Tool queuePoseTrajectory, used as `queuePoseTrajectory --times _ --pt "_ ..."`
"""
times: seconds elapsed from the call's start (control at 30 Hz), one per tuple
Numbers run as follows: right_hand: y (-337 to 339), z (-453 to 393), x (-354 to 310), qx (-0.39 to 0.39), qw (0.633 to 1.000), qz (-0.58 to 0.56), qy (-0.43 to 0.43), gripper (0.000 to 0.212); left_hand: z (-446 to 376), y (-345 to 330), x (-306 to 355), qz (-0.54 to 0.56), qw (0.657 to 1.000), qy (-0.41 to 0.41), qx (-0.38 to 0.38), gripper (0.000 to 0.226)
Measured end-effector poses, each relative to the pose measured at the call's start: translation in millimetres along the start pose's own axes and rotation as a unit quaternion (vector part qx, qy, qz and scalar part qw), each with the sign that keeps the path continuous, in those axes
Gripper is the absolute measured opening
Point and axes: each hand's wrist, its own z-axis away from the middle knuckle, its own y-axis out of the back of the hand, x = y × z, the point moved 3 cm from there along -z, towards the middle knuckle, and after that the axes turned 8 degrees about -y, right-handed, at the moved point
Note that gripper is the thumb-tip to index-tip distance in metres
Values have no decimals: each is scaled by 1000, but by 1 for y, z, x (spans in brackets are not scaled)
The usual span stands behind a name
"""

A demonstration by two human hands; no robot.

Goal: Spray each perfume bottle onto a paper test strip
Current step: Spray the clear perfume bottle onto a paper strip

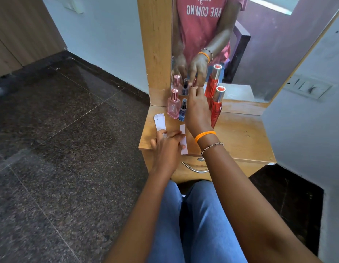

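A pink perfume bottle (173, 106), a small dark blue bottle (183, 110) and a tall red bottle (217, 106) stand in a row at the back of the wooden dressing table (240, 133), in front of the mirror. My right hand (198, 111) reaches between the blue and red bottles, fingertips pinched together at the mirror's base. The reflection shows them closed on a small cap; the bottle itself is hidden behind my hand. My left hand (167, 145) lies at the table's front edge, fingers and thumb on a white paper strip (183, 142).
A small stack of spare white strips (160, 122) lies left of the pink bottle. A drawer with a metal handle (195, 168) sits under the tabletop above my knees. A wall stands close on the right, and dark tiled floor spreads to the left.
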Motion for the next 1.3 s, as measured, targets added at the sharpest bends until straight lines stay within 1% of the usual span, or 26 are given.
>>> queuePoseTrajectory --times 0.17,0.27,0.37,0.43,0.5,0.57,0.6,0.7,0.8,0.9,0.97,1.03,1.1,1.13,1.23,1.3 --pt "8 7 -3 0 1000 11 2 58 0 -3 -1 -6 1000 -4 1 36" --pt "24 20 -8 25 999 19 -14 58 1 -2 2 3 1000 -12 5 32" --pt "53 41 -11 42 999 -7 -23 54 1 5 5 87 993 4 79 34" --pt "72 55 -11 44 998 -37 -21 46 0 12 8 155 980 -35 122 39" --pt "84 67 -10 38 996 -80 -13 40 2 16 15 236 960 -91 119 48" --pt "85 75 -5 18 993 -114 -4 36 6 18 22 293 945 -104 105 50" --pt "83 77 -3 6 993 -118 -1 34 9 19 25 308 939 -100 112 46" --pt "74 80 8 -31 992 -124 -2 36 13 17 25 308 940 -77 128 30" --pt "70 82 15 -57 988 -141 -15 37 16 12 23 297 947 -53 109 29" --pt "67 82 18 -59 986 -152 -25 32 17 10 24 282 949 -55 127 34" --pt "66 80 20 -62 984 -168 -26 26 16 11 24 280 949 -52 137 25" --pt "66 76 23 -82 977 -197 -26 21 16 12 24 270 951 -56 140 16" --pt "67 74 25 -105 966 -236 -20 19 16 12 23 270 953 -50 130 17" --pt "69 74 26 -103 959 -262 -16 19 16 12 22 276 952 -44 124 19" --pt "74 71 32 -50 932 -356 -39 25 15 16 18 301 947 -11 115 25" --pt "69 70 41 -45 931 -356 -65 22 15 21 15 323 938 21 126 26"
